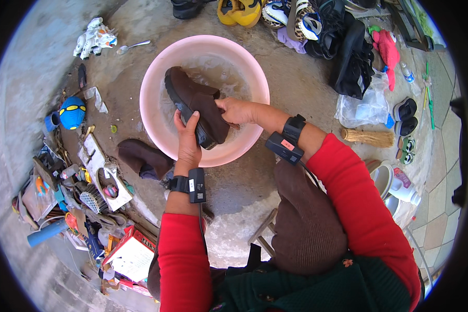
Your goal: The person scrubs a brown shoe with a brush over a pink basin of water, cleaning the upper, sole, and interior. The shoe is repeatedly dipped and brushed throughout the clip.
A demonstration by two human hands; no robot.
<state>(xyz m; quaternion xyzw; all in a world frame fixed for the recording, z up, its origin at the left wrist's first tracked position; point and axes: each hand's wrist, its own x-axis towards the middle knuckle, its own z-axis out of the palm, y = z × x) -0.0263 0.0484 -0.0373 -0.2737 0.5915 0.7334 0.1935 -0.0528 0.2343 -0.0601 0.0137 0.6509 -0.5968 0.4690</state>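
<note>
A pink plastic basin [263,89] with murky, sudsy water [234,76] stands on the concrete in front of me. Over the water lies a brown ankle-high shoe [193,95], tilted on its side with its toe to the upper left. My left hand [189,138] grips it by the dark sole, thumb and fingers at the lower left side. My right hand [236,110] is at the shoe's opening, its fingers bent against the upper and partly hidden. The matching brown shoe [134,154] lies on the wet ground, just outside the basin at the lower left.
Several shoes [327,31] lie at the upper right, near a clear plastic bag [364,105] and a straw brush [368,137]. Piled clutter [82,195] fills the left side. A metal spoon [132,46] and white toy [94,38] lie at the upper left. A stool [263,232] is below.
</note>
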